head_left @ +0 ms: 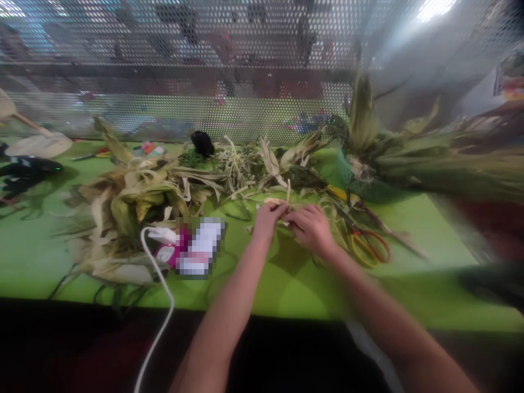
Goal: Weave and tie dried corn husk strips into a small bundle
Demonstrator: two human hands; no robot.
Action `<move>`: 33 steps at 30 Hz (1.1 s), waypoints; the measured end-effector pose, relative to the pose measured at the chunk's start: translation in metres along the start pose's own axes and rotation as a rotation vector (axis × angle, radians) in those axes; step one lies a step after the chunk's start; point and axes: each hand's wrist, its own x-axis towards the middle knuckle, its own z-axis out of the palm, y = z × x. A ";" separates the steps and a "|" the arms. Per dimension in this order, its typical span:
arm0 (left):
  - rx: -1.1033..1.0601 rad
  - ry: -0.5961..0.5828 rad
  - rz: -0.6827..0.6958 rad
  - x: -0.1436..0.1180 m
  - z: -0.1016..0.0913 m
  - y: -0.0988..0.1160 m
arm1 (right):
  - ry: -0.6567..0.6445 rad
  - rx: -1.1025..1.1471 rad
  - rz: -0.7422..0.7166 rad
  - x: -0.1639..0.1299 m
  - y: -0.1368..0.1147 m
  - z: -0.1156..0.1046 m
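Hands meet near the middle of the green table (pixel 286 284): left hand (pixel 268 217) and right hand (pixel 311 228) pinch a pale husk strip (pixel 282 203), best kept taut with fingertips close beside the scissors (pixel 368 245).

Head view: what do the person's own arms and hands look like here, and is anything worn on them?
Both forearms are bare from the bottom edge of the picture up to the hands: no sleeves, gloves, watch or bands show. The left hand and right hand are bare too, with no visible rings, though the picture is motion-blurred, so small details on the fingers cannot be made out.
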 end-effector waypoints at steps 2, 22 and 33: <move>0.002 -0.013 -0.010 -0.002 0.002 0.002 | 0.074 0.021 0.095 0.002 0.003 -0.005; 0.026 -0.102 -0.023 -0.011 0.008 0.005 | 0.147 0.746 0.703 0.006 0.015 -0.004; 0.133 0.048 0.011 -0.002 0.000 0.003 | 0.038 0.389 0.360 0.006 0.006 -0.013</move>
